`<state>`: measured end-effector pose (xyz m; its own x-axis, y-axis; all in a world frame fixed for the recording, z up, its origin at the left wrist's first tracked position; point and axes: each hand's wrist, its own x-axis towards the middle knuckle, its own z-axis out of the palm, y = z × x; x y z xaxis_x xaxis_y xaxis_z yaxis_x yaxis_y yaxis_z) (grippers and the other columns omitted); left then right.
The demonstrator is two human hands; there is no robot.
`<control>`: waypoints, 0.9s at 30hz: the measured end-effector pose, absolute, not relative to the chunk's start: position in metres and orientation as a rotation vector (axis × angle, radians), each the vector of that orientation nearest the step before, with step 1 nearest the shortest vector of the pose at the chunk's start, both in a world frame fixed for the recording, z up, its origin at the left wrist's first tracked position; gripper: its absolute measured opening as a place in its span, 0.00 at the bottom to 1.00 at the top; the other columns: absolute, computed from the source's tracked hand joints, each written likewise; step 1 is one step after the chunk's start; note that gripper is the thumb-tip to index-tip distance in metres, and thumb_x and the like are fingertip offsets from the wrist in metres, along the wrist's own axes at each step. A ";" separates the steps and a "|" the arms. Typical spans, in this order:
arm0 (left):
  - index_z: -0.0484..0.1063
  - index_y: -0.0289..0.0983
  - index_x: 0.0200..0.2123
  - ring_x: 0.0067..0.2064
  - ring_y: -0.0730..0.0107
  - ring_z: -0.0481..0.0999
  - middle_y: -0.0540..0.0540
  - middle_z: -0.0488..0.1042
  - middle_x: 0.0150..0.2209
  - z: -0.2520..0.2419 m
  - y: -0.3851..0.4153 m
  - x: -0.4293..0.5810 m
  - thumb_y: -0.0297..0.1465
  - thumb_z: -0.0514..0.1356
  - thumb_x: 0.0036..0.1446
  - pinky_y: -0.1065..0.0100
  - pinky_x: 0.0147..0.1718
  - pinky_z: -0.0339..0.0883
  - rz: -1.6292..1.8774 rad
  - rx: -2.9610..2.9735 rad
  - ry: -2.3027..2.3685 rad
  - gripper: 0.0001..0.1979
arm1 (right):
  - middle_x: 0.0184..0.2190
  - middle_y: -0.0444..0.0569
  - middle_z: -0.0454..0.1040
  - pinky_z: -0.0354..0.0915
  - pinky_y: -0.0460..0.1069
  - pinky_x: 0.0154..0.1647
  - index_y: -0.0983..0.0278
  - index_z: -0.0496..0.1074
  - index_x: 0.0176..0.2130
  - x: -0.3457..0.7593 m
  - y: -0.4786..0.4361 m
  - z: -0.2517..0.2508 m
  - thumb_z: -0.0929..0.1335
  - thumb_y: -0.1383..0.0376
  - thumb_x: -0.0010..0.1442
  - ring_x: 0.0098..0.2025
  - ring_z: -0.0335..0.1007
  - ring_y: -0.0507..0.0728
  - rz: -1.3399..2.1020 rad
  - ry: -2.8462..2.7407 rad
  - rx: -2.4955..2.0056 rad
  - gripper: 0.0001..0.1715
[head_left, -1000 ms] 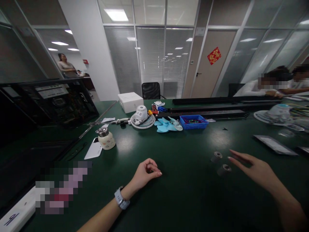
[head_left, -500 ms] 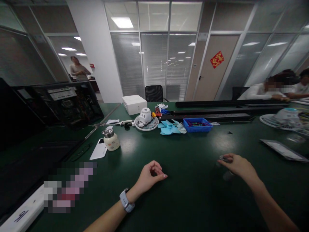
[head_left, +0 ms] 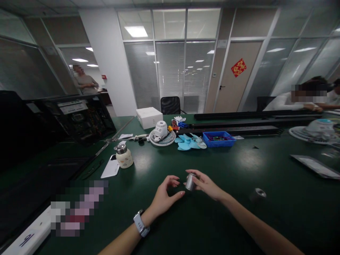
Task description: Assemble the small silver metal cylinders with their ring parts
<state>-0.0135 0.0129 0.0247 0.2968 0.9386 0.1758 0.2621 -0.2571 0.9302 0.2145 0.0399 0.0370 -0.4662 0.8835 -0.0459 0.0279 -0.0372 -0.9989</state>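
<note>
Across the green bench [head_left: 212,226], from the head camera, it's the right hand [head_left: 208,186] with the prize: thumb and fingers clamped on a small metal cylinder [head_left: 190,181], held in front of the wearer at a slight tilt! Whether its base touches the surface below, I can't tell. Facing it, the left hand [head_left: 168,194], thumb and fingers well apart, curved in a C, the fingertips just beside the cylinder; a pale-strapped watch [head_left: 141,224] sits on that wrist. Out to the right, beyond the right forearm, a second metal cylinder [head_left: 258,194] rests by itself, a little blurred. Over on the left, a cream jar [head_left: 124,158] with a silvery lid stands beside a flat white slab [head_left: 109,169]. And look along the back: white fan part [head_left: 160,131], light-blue fan blades [head_left: 184,142], then a blue tray [head_left: 219,143] of small pieces, all in a row, with a white box [head_left: 149,118] behind the fan part!
</note>
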 end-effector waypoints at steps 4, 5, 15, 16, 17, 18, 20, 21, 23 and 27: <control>0.70 0.44 0.51 0.54 0.55 0.66 0.42 0.70 0.52 0.027 0.011 -0.013 0.42 0.63 0.54 0.53 0.54 0.58 1.003 1.813 1.181 0.21 | 0.53 0.51 0.63 0.71 0.59 0.45 0.53 0.59 0.58 0.202 0.031 0.015 0.69 0.47 0.54 0.50 0.70 0.61 1.654 -1.457 -0.954 0.36; 0.71 0.45 0.50 0.55 0.55 0.65 0.43 0.69 0.52 0.027 0.011 -0.012 0.43 0.61 0.55 0.52 0.55 0.57 0.991 1.843 1.203 0.19 | 0.54 0.51 0.62 0.72 0.59 0.44 0.53 0.58 0.58 0.201 0.027 0.014 0.70 0.48 0.54 0.50 0.70 0.61 1.645 -1.452 -0.947 0.37; 0.77 0.47 0.43 0.58 0.54 0.60 0.44 0.67 0.53 0.016 0.017 -0.012 0.44 0.58 0.58 0.49 0.58 0.53 0.921 1.877 1.219 0.15 | 0.52 0.51 0.67 0.71 0.57 0.44 0.57 0.59 0.53 0.188 0.005 0.016 0.75 0.52 0.48 0.49 0.70 0.61 1.689 -1.473 -0.947 0.38; 0.78 0.47 0.42 0.58 0.54 0.61 0.44 0.68 0.53 0.016 0.017 -0.012 0.44 0.58 0.58 0.49 0.58 0.53 0.920 1.866 1.211 0.14 | 0.50 0.51 0.68 0.70 0.57 0.46 0.57 0.59 0.53 0.188 0.004 0.016 0.75 0.54 0.47 0.49 0.70 0.60 1.685 -1.485 -0.951 0.39; 0.78 0.46 0.41 0.57 0.54 0.62 0.44 0.69 0.52 0.016 0.018 -0.012 0.44 0.58 0.58 0.50 0.57 0.54 0.918 1.854 1.202 0.14 | 0.49 0.50 0.69 0.69 0.58 0.49 0.58 0.60 0.53 0.188 0.003 0.016 0.76 0.55 0.47 0.49 0.70 0.60 1.678 -1.496 -0.957 0.39; 0.79 0.46 0.40 0.56 0.54 0.62 0.44 0.69 0.51 0.016 0.018 -0.012 0.44 0.58 0.58 0.50 0.57 0.54 0.914 1.846 1.190 0.13 | 0.47 0.49 0.70 0.68 0.59 0.51 0.58 0.60 0.54 0.188 0.003 0.016 0.76 0.56 0.46 0.49 0.70 0.60 1.669 -1.502 -0.964 0.40; 0.79 0.46 0.40 0.55 0.54 0.64 0.45 0.70 0.50 0.017 0.019 -0.013 0.43 0.59 0.57 0.51 0.56 0.55 0.894 1.846 1.159 0.13 | 0.45 0.49 0.71 0.67 0.59 0.51 0.59 0.61 0.53 0.187 0.001 0.017 0.77 0.56 0.45 0.49 0.71 0.60 1.656 -1.501 -0.977 0.40; 0.79 0.47 0.40 0.55 0.55 0.64 0.45 0.70 0.50 0.018 0.019 -0.014 0.43 0.60 0.57 0.51 0.56 0.55 0.885 1.855 1.140 0.13 | 0.44 0.49 0.72 0.68 0.60 0.51 0.60 0.61 0.53 0.187 0.001 0.017 0.77 0.56 0.45 0.49 0.71 0.60 1.653 -1.497 -0.979 0.39; 0.79 0.48 0.42 0.55 0.55 0.63 0.45 0.70 0.51 0.021 0.020 -0.016 0.43 0.60 0.57 0.52 0.56 0.56 0.866 1.890 1.102 0.12 | 0.44 0.50 0.72 0.68 0.60 0.51 0.61 0.62 0.52 0.186 0.000 0.018 0.77 0.57 0.45 0.48 0.71 0.60 1.651 -1.497 -0.981 0.39; 0.79 0.50 0.40 0.55 0.56 0.63 0.46 0.70 0.51 0.028 0.021 -0.020 0.42 0.61 0.56 0.53 0.55 0.56 0.837 1.993 1.062 0.10 | 0.46 0.51 0.74 0.69 0.59 0.50 0.61 0.63 0.52 0.187 0.000 0.016 0.77 0.58 0.45 0.48 0.72 0.60 1.647 -1.519 -0.978 0.38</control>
